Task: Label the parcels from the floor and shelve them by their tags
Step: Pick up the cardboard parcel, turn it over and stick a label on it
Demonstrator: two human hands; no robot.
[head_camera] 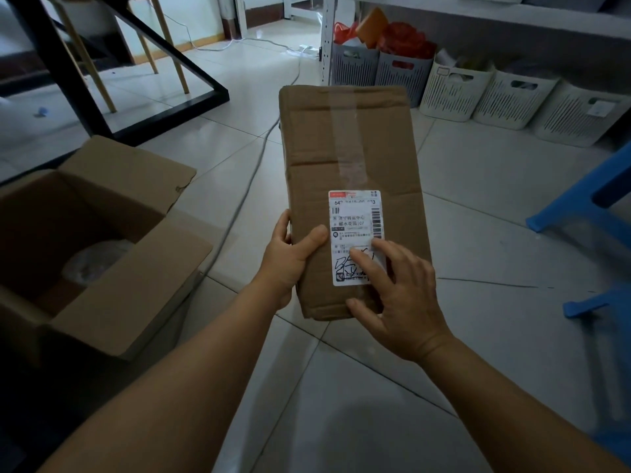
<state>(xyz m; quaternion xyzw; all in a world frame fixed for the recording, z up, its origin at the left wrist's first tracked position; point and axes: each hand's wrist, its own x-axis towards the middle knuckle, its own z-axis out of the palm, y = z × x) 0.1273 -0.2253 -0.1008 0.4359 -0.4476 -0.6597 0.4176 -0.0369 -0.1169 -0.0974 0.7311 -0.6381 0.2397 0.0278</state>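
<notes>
A long brown cardboard parcel point(348, 158), taped along its top, is held up above the tiled floor in the middle of the view. A white shipping label point(355, 220) with barcodes and handwriting sits on its near half. My left hand point(290, 254) grips the parcel's near left edge, thumb on top beside the label. My right hand point(396, 295) lies flat on the lower part of the label, fingers spread and pressing it against the cardboard.
An open cardboard box point(92, 233) with a plastic-wrapped item inside stands at the left. A white shelf point(478, 11) runs along the far right with slotted baskets point(454, 90) beneath it. A blue stool point(594, 206) is at right. A black table frame point(164, 107) and a floor cable point(246, 186) lie ahead.
</notes>
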